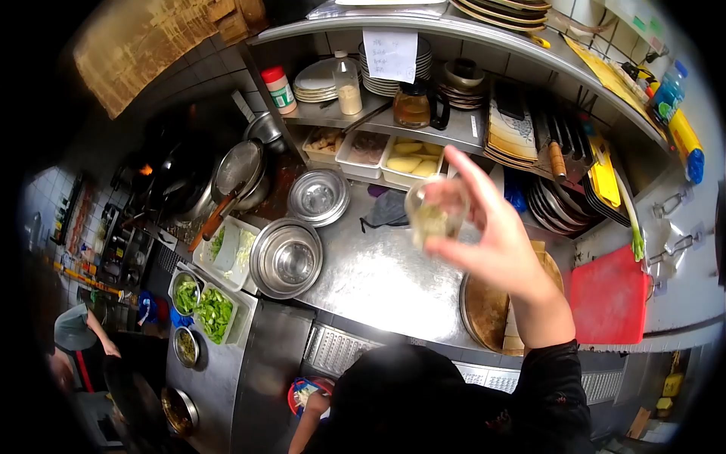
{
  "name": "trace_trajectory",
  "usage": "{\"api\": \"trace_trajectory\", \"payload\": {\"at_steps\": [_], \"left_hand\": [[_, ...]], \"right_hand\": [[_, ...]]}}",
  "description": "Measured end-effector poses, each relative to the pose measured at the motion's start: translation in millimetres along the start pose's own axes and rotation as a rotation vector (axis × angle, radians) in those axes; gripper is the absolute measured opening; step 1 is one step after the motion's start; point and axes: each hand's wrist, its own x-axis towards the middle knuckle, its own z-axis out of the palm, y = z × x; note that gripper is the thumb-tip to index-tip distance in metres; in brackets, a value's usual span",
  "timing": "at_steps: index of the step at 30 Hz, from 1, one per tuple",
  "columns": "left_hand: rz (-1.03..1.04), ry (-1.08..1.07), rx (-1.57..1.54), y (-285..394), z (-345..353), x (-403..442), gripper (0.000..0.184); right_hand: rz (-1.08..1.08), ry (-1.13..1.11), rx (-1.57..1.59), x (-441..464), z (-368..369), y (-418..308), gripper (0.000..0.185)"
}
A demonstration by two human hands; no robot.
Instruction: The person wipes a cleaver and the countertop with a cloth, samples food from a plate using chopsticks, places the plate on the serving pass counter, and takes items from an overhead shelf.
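Raised over the steel counter (363,276), my right hand (491,234) grips a small clear cup (435,212) between thumb and fingers. Something pale or greenish shows in the cup, too blurred to name. Low down beside my body, my left hand (316,402) is closed at the rim of a red basket (297,393) with whitish pieces inside. Steel bowls (286,259) stand on the counter's left part. A round wooden board (485,310) lies below my right forearm.
Food trays (404,163) sit under a shelf bearing plates, bottles and a coffee pot (412,106). Knives (558,163) and a red cutting board (609,295) are to the right. Leafy greens (214,314) and a pot (242,178) stand left. Another person (76,340) is at far left.
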Motion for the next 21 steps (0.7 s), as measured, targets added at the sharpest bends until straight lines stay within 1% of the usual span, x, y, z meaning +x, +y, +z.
{"api": "trace_trajectory", "payload": {"at_steps": [1,3,4,5,6,8,10,11,12,13,14,15,16,17,18,19,20,21], "left_hand": [[0.005,0.008,0.018,-1.6,6.1,-1.5,0.037],[-0.084,-0.023,-0.109,14.5,5.0,-18.4,0.036],[-0.126,-0.038,-0.173,28.1,1.2,-27.0,0.035],[-0.026,-0.002,-0.191,24.5,10.0,-31.9,0.034],[0.075,0.037,-0.207,0.7,33.5,-30.5,0.033],[0.081,0.06,-0.223,-8.1,47.0,-32.8,0.033],[-0.12,0.019,-0.235,-0.5,54.9,-48.5,0.035],[-0.139,0.002,-0.223,7.9,58.6,-60.6,0.036],[-0.165,-0.01,-0.22,51.8,30.9,-83.2,0.037],[-0.2,-0.017,-0.226,78.2,17.4,-99.4,0.039],[-0.335,-0.02,-0.334,71.8,29.1,-103.3,0.043],[-0.411,0.01,-0.286,55.2,58.2,-98.0,0.044],[-0.281,0.043,-0.326,23.2,94.3,-93.3,0.042],[-0.375,0.029,-0.243,45.9,86.4,-106.2,0.043],[-0.381,0.033,-0.238,32.9,109.7,-102.6,0.047],[-0.421,0.009,-0.259,39.0,115.3,-114.2,0.048],[-0.453,-0.018,-0.279,51.3,107.9,-120.6,0.05],[-0.46,0.013,-0.313,49.8,123.3,-125.1,0.052]], "right_hand": [[0.04,0.079,-0.118,10.1,-5.5,18.3,0.094],[0.192,0.245,-0.116,31.5,-15.4,72.7,0.09],[0.213,0.325,-0.215,44.6,-21.1,99.2,0.089],[0.232,0.405,-0.314,58.1,-27.1,126.8,0.087],[0.209,0.473,-0.399,71.7,-33.6,160.4,0.085],[0.184,0.588,-0.521,97.8,-43.5,205.9,0.083],[0.146,0.674,-0.573,123.0,-51.8,251.8,0.083],[0.176,0.688,-0.618,132.5,-54.4,256.0,0.082],[0.18,0.697,-0.669,143.2,-58.3,267.3,0.081],[0.119,0.743,-0.731,150.7,-57.5,272.5,0.081],[0.224,0.704,-0.721,156.9,-63.5,274.5,0.079],[0.228,0.716,-0.689,167.2,-70.2,289.5,0.076],[0.341,0.676,-0.728,169.6,-66.0,273.2,0.076],[0.453,0.627,-0.77,171.7,-61.8,254.6,0.076],[0.256,0.677,-0.828,181.4,-77.8,301.6,0.076],[0.062,0.718,-0.899,191.2,-93.9,348.6,0.076],[0.085,0.719,-0.888,195.9,-105.0,364.1,0.077],[0.107,0.719,-0.877,201.4,-116.7,381.3,0.078]]}}
